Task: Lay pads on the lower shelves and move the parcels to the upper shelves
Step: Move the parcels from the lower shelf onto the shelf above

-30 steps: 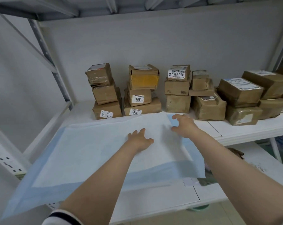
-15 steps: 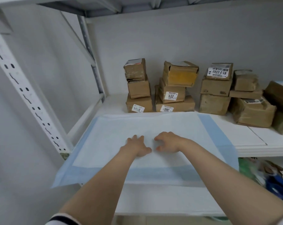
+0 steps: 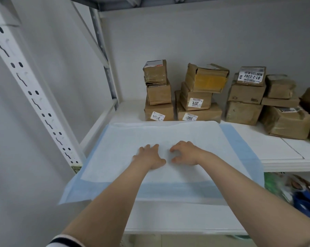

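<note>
Head view: two empty hands on one pad (image 3: pixel 213 145), left hand (image 3: pixel 150 156) flat, right hand (image 3: pixel 185 154) bent

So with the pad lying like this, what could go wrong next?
1. The pad overhangs the front edge of the shelf, its left corner drooping; once the left hand and right hand lift, it may slide off.
2. Its far edge meets the parcel stacks; pushing it back could topple the tilted yellow-taped parcel.
</note>
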